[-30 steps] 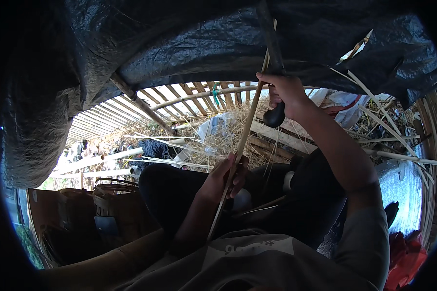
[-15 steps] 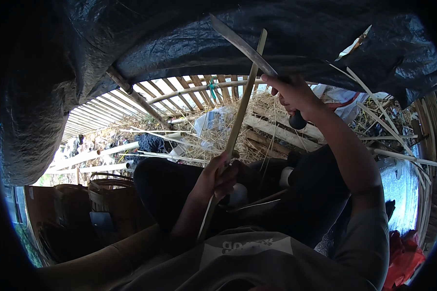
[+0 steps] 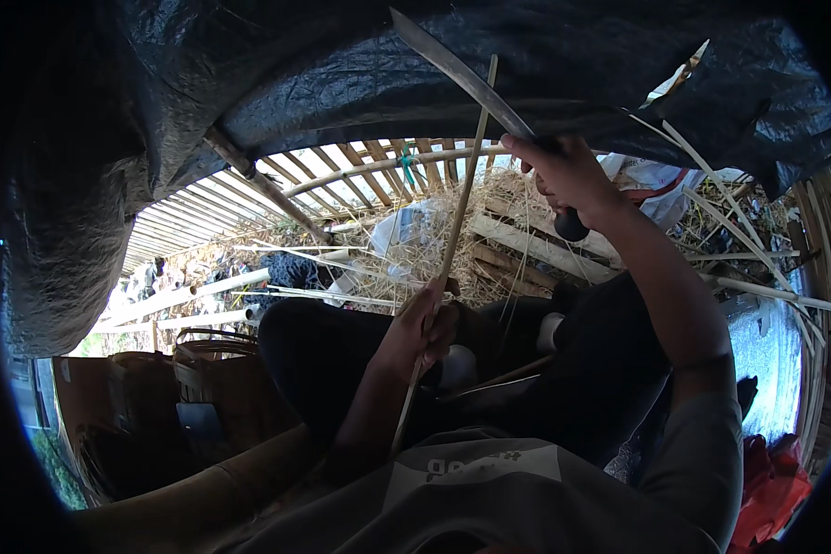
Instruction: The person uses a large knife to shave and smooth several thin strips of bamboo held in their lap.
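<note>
Your left hand [image 3: 420,334] is clamped around an upright bamboo strip [image 3: 452,235]; your right hand [image 3: 563,175] grips a long knife [image 3: 457,69] raised beside the strip's top.

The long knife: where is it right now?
In the head view the long knife is raised at upper centre-right, gripped by the right hand, its blade crossing the top of the bamboo strip held by the left hand.
</note>
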Motion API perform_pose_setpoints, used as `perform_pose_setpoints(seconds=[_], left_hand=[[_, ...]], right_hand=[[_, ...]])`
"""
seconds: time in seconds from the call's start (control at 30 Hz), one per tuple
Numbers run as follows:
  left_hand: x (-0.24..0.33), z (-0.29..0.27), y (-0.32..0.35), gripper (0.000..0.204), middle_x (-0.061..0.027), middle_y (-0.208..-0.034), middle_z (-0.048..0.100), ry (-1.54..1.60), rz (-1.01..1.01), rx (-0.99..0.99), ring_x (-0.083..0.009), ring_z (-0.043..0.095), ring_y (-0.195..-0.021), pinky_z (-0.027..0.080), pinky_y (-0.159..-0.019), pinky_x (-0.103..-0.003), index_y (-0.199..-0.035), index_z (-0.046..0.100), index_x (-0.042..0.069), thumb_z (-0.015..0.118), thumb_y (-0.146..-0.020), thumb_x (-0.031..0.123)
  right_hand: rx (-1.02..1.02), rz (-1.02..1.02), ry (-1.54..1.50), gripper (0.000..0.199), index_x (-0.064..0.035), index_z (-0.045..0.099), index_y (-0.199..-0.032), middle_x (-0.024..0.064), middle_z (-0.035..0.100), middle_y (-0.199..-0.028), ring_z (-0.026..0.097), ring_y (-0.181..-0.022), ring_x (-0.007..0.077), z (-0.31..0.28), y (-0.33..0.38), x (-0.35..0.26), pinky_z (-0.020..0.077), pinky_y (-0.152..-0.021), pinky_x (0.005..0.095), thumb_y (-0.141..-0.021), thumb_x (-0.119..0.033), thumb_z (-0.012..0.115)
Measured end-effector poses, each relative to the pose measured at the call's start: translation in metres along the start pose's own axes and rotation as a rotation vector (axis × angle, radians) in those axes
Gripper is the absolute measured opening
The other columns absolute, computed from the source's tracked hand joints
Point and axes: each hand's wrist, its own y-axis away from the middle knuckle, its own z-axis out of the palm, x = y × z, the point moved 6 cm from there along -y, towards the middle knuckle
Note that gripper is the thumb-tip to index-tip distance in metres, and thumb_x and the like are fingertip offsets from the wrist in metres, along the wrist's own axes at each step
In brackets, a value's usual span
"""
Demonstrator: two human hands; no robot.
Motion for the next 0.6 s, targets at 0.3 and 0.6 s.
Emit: perform_pose_setpoints(seconds=[0.3, 0.6], left_hand=[[-0.057, -0.010, -0.031, 0.046, 0.0033, -0.055, 0.036, -0.336, -0.130, 0.016, -0.0093, 0.040, -0.040, 0.028, -0.034, -0.023, -0.074, 0.045, 0.014, 0.043, -0.103, 0.050], [-0.076, -0.008, -0.046, 0.035, 0.0051, -0.057, 0.041, 0.187, -0.424, -0.210, -0.0050, 0.034, -0.034, 0.026, -0.027, -0.019, -0.093, 0.053, 0.014, 0.048, -0.102, 0.047]], right_hand=[[0.051, 0.168, -0.267, 0.047, -0.0087, 0.051, -0.076, -0.0076, 0.028, -0.050, 0.026, -0.038, 0.0051, -0.023, -0.002, 0.009, 0.0245, -0.040, 0.0274, -0.086, -0.052, 0.068], [0.053, 0.225, -0.245, 0.045, -0.0086, 0.050, -0.078, -0.0073, 0.030, -0.050, 0.028, -0.038, 0.0050, -0.032, -0.006, 0.030, 0.0252, -0.040, 0.0266, -0.086, -0.048, 0.069]])
